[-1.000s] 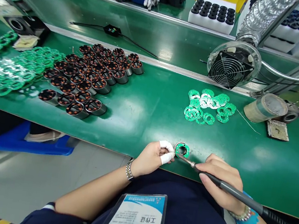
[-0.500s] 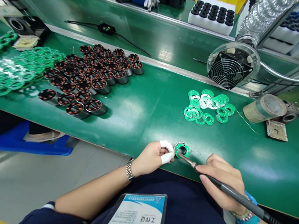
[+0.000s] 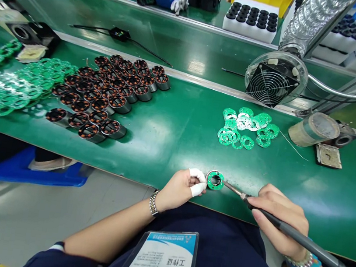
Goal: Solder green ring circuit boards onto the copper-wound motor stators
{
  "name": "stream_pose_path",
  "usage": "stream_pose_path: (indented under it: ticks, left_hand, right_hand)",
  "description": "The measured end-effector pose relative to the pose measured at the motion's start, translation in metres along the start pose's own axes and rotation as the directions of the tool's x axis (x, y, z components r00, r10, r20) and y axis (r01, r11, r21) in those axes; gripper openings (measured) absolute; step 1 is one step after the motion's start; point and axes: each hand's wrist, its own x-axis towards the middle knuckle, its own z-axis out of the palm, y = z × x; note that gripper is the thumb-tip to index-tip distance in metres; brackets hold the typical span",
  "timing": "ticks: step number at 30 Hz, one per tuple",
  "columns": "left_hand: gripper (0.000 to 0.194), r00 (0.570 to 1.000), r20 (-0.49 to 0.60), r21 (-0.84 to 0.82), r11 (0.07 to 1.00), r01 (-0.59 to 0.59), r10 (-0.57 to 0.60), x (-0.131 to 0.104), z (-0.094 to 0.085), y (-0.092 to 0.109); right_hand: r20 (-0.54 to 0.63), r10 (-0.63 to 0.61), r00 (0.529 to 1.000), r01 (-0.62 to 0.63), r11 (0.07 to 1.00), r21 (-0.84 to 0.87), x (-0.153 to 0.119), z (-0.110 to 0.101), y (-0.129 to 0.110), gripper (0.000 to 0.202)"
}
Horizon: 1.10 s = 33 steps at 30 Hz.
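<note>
My left hand (image 3: pixel 183 187), with white covers on thumb and forefinger, pinches the left edge of a metal ring part topped by a green ring board (image 3: pixel 218 186) near the bench's front edge. My right hand (image 3: pixel 281 219) holds a soldering iron (image 3: pixel 290 230) like a pen, its tip at the right side of the board. Whether the tip touches the board cannot be made out. Loose green ring boards (image 3: pixel 247 142) lie beyond, towards the back of the green bench (image 3: pixel 162 149).
Copper-wound cylinders (image 3: pixel 90 131) stand in rows at left, beside stacked green boards (image 3: pixel 22 85). A fan (image 3: pixel 271 84) with a foil duct is at the back right, near a round container (image 3: pixel 314 128) and a sponge holder (image 3: pixel 329 155). A person's foot (image 3: pixel 51 163) shows at lower left.
My right hand and the soldering iron have moved right, taking the tip from the board's lower middle to its right side. My left hand has barely moved and keeps its pinch.
</note>
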Motion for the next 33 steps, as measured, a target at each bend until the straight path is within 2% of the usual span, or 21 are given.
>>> stream_pose_path:
  ticks: [5,12,17,25,28,30,31,33]
  left_hand:
    - [0.011,1.000,-0.003,0.007,1.000,-0.004,0.004,-0.001,0.001,0.000]
    - [0.012,1.000,-0.012,0.025,1.000,-0.005,0.005,0.000,0.001,0.000]
    - [0.011,1.000,-0.010,0.021,1.000,-0.002,0.003,0.000,0.001,0.001]
    - [0.011,1.000,-0.007,0.001,1.000,-0.005,0.005,0.001,0.001,-0.001]
    - [0.012,1.000,0.008,0.020,1.000,-0.012,0.012,0.001,0.000,-0.003]
    - [0.011,1.000,0.005,0.060,0.998,-0.011,0.011,0.000,0.000,-0.004]
    - [0.012,1.000,0.004,0.082,0.997,-0.012,0.011,0.000,0.000,-0.005]
    - [0.014,1.000,0.012,0.123,0.992,-0.024,0.023,-0.001,-0.001,-0.005]
  right_hand:
    - [0.070,-0.003,0.998,0.001,0.999,0.036,-0.001,0.011,0.002,0.027]
    - [0.099,-0.033,0.995,0.031,0.999,0.024,-0.002,0.023,0.006,0.027]
    - [0.109,-0.054,0.993,0.052,0.998,0.021,-0.001,0.022,0.006,0.027]
    - [0.047,-0.027,0.999,0.026,1.000,0.011,0.003,0.010,-0.003,0.028]
    - [-0.032,-0.004,0.999,0.003,0.999,-0.049,0.000,0.000,-0.001,0.028]
    - [-0.151,0.045,0.988,-0.067,0.987,-0.144,-0.001,-0.010,0.009,0.024]
    - [-0.233,0.074,0.970,-0.124,0.970,-0.207,-0.001,-0.018,0.018,0.022]
    - [-0.452,0.073,0.889,-0.250,0.904,-0.346,0.001,-0.038,0.044,0.019]
